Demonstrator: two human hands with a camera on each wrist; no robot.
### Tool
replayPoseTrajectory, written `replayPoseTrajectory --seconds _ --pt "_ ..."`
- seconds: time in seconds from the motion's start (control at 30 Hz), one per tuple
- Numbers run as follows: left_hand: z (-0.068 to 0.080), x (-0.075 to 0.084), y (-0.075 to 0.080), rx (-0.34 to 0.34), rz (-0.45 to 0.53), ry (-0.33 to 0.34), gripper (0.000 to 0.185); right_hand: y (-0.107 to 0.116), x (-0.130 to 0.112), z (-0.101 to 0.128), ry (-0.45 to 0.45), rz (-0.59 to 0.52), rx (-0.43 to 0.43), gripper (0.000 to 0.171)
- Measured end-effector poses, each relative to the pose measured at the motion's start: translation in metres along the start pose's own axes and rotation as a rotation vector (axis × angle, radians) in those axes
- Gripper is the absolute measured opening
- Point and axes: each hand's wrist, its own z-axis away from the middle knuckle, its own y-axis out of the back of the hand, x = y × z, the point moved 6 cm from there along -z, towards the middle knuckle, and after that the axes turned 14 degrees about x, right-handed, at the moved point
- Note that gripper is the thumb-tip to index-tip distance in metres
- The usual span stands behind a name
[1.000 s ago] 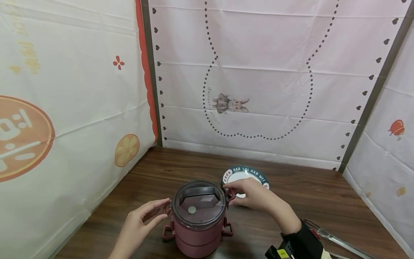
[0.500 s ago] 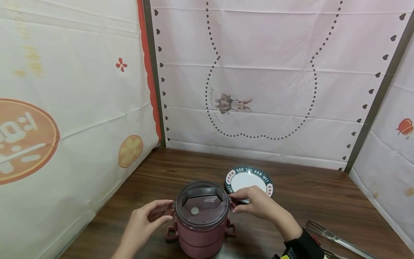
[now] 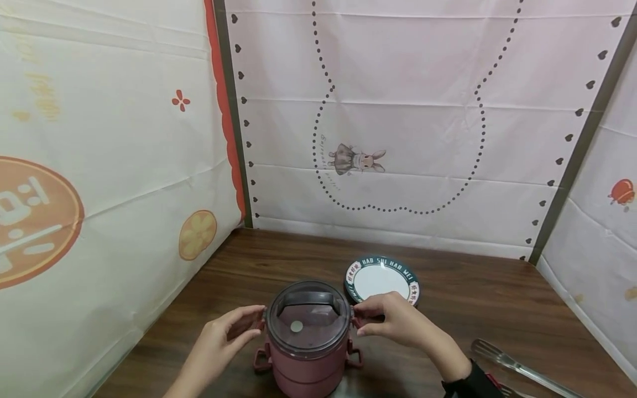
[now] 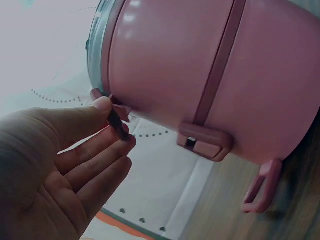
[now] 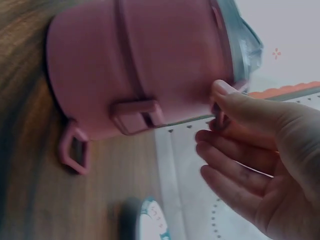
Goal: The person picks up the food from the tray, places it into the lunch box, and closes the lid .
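Observation:
A dusky-pink stacked lunch box (image 3: 309, 365) stands upright on the table under a see-through grey lid (image 3: 307, 320) with a carry handle. At its left side my left hand (image 3: 216, 345) pinches an upper clasp (image 4: 118, 124) between thumb and fingertips, close under the lid's edge. On the opposite side my right hand (image 3: 393, 319) pinches the matching clasp (image 5: 220, 116), its thumb right at the lid's rim. Lower clasps (image 3: 354, 358) stick out from the body further down, one of them folded flat against the tier seam in each wrist view.
Behind the box lies a round plate (image 3: 376, 281) with a green lettered rim, partly covered by my right hand. A long metal utensil with a tined end (image 3: 512, 362) lies at the right; another tined tip shows beside it. Printed cloth walls (image 3: 398, 127) enclose the table.
My right hand has come slightly down and its clasp has swung in closer to the box. My left hand keeps its pinch at nearly the same place. The head view has shifted slightly.

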Motion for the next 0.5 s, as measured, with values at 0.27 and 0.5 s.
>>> replayPoseTrajectory --seconds 0.27,0.5 --pt "0.0 -0.011 -0.009 -0.041 0.16 0.158 0.034 -0.014 -0.001 0.005 0.043 -0.03 0.146 0.035" --pt "-0.002 -0.011 -0.004 -0.055 0.135 0.096 0.044 -0.014 0.007 0.008 -0.009 0.002 0.08 0.05"
